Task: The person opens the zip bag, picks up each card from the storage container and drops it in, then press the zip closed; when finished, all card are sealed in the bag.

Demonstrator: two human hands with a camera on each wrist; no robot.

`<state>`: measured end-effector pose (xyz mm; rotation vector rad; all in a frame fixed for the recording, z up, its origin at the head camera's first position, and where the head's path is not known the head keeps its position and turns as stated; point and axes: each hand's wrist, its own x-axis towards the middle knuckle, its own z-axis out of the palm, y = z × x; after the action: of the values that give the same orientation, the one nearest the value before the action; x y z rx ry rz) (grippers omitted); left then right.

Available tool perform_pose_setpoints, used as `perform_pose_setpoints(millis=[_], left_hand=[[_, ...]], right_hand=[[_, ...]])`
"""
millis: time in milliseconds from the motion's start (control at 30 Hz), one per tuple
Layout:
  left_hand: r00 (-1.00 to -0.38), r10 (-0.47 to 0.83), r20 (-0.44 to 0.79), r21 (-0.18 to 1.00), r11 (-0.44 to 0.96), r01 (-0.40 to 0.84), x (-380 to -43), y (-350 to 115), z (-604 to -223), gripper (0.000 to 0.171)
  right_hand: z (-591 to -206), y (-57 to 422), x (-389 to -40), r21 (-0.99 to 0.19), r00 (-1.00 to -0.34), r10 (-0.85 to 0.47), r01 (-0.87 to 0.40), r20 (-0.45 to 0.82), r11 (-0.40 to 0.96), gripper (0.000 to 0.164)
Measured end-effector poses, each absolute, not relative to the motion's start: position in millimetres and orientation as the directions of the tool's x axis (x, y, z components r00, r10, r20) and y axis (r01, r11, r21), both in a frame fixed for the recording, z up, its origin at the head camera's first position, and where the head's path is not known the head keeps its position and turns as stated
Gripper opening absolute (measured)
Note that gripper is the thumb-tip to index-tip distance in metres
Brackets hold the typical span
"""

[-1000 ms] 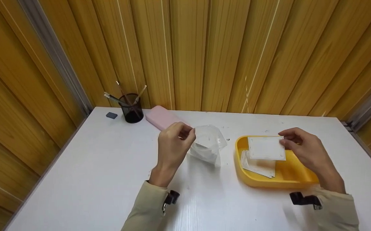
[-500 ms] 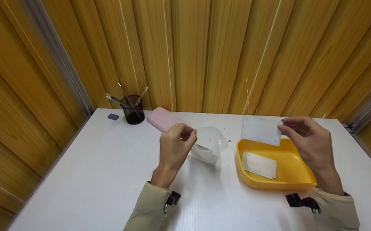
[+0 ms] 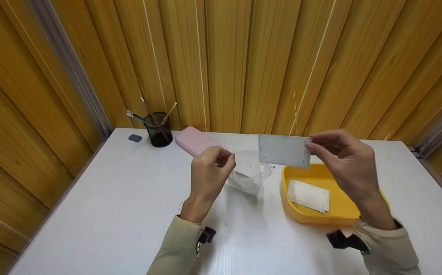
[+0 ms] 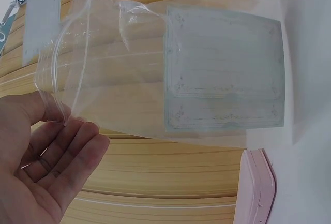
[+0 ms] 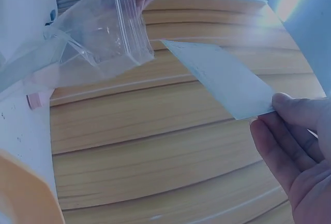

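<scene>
My left hand pinches a clear zip-top bag by its top edge. Inside the bag, at its bottom, lie pale cards with a patterned border, plain in the left wrist view. Between thumb and fingers my right hand holds one white card by its right end. That card is raised, its left end overlapping the bag's upper right part in the head view; the right wrist view shows a gap between card and bag mouth. More white cards lie in a yellow tray below my right hand.
Behind my left hand lies a pink case. Farther left stand a black mesh pencil cup with several pencils and a small dark eraser-like block. A wood-patterned wall closes off the back of the white table.
My right hand has lifted the card up out of the tray and carried it left toward the bag. The left hand and the bag have hardly moved.
</scene>
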<state>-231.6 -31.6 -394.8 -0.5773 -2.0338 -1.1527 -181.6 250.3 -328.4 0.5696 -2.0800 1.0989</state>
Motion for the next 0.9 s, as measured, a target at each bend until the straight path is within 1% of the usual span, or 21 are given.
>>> perform_pose_setpoints(millis=[200,433,567,767,900], left_hand=[[-0.656,0.035,0.754,0.552,0.507,0.662,-231,-32,-395,0.008],[-0.628,0.037,0.777,0.526,0.508,0.682,-232,-31,-397,0.01],[-0.623,0.038,0.782,0.521,0.51,0.685,-233,-30,-397,0.01],[-0.633,0.036,0.773,0.528,0.515,0.675,-233,-29,-398,0.01],[-0.642,0.045,0.765,0.531,0.52,0.669,-233,-29,-398,0.01]], right_hand=[[-321,231,-185,-0.462,-0.653,-0.183,-0.68,0.735,0.569,0.026],[-318,217,-192,-0.365,-0.584,-0.316,-0.759,0.748,0.54,0.026],[-317,211,-195,-0.332,-0.57,-0.363,-0.773,0.737,0.54,0.027],[-316,198,-198,-0.26,-0.538,-0.44,-0.796,0.72,0.547,0.026],[-317,188,-201,-0.233,-0.518,-0.465,-0.809,0.718,0.54,0.026]])
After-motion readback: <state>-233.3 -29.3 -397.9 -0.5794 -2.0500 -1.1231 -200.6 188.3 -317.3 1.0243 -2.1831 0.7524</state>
